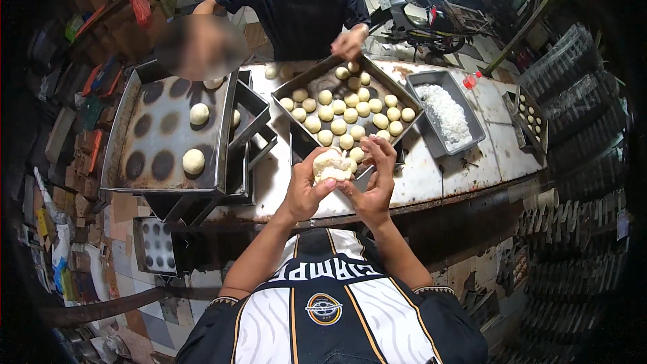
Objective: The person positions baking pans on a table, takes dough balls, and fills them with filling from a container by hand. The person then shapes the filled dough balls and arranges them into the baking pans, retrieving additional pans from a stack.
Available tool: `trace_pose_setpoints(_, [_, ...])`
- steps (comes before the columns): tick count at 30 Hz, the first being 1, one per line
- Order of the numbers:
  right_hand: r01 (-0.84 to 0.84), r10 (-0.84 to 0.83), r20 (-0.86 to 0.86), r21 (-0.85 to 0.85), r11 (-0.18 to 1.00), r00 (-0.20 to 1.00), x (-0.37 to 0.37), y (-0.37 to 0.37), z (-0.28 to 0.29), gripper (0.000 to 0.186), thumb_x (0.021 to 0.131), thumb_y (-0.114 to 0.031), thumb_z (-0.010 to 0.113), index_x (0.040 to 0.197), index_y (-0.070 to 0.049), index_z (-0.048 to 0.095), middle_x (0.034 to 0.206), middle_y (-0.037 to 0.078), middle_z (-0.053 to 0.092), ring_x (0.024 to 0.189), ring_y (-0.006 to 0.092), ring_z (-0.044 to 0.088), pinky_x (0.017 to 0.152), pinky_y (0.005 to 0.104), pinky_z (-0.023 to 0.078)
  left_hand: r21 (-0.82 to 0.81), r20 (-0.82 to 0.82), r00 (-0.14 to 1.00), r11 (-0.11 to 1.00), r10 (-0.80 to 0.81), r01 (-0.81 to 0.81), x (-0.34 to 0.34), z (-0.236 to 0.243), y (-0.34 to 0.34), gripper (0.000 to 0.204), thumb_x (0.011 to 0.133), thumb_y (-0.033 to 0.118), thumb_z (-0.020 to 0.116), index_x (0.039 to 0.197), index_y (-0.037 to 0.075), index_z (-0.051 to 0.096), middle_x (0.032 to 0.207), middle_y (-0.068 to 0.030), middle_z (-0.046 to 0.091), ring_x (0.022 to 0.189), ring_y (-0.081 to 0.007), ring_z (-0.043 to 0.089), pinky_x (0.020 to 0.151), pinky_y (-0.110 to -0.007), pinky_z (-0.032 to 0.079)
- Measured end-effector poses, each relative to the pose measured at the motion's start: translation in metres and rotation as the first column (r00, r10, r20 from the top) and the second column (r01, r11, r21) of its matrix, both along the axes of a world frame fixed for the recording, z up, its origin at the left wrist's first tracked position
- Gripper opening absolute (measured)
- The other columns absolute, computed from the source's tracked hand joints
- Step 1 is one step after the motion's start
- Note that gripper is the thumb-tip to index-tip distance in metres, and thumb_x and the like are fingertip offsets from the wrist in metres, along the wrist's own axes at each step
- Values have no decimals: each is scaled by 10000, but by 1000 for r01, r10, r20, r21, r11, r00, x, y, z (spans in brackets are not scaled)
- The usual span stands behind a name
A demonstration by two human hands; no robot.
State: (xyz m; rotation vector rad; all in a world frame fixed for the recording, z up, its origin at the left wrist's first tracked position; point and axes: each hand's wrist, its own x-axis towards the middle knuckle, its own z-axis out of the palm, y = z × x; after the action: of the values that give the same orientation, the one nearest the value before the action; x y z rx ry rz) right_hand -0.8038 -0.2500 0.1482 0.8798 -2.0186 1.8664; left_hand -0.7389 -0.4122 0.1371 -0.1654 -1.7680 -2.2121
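In front of my chest, over the table's near edge, I hold an opened piece of pale dough [331, 166] with whitish crumbly stuff in it. My left hand [302, 192] cups it from the left, thumb along its near edge. My right hand [377, 185] bends round its right side, with the thumb touching the dough and the fingers curled above. Just beyond my hands stands a metal tray [391, 82] of many round dough balls [350, 115]. To its right, a grey tub [465, 145] holds white crumbly stuff [445, 118].
At left, a stacked metal pan [151, 136] with dark round patches carries a few dough balls [193, 161]. Across the table, a co-worker [303, 10] has one hand [349, 43] by the tray's far corner, the other blurred over the pan. A small tray [526, 121] stands far right.
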Motion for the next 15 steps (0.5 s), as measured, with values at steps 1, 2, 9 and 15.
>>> trace_pose_setpoints(1, [-25, 26, 24, -4, 1000, 999, -1, 1, -1, 535, 841, -438, 922, 1226, -90, 794, 1479, 131, 482, 1305, 271, 505, 1078, 404, 449, 13, -5, 1000, 1000, -3, 3, 0, 0, 0, 641, 920, 429, 704, 1328, -54, 599, 1067, -142, 782, 999, -165, 730, 910, -330, 568])
trace_pose_setpoints(2, [-30, 30, -22, -15, 999, 999, 0, 1, -2, 541, 840, -434, 923, 1236, -89, 793, 1477, 130, 485, 1300, 268, 506, 1074, 401, 450, 31, -9, 1000, 999, -28, 28, 0, 1, 1, 636, 919, 426, 704, 1326, -52, 598, 1066, -142, 782, 994, -165, 730, 908, -330, 569])
trace_pose_setpoints(9, [-53, 72, -177, 110, 993, 982, 1, 7, -5, 481, 818, -293, 924, 1274, -178, 822, 1497, 142, 508, 1316, 293, 497, 1031, 405, 455, -12, -22, 998, 998, -63, 63, 0, -1, -1, 629, 936, 438, 696, 1320, -50, 600, 1051, -113, 767, 982, -156, 719, 881, -324, 571])
trace_pose_setpoints(15, [80, 74, -392, 362, 929, 917, 4, 18, 10, 355, 845, -284, 885, 1186, -191, 858, 1521, 168, 535, 1339, 343, 507, 1136, 453, 386, -109, -27, 997, 992, -67, 64, 0, -4, -9, 609, 960, 498, 689, 1244, -39, 645, 987, -83, 755, 920, -138, 709, 830, -306, 567])
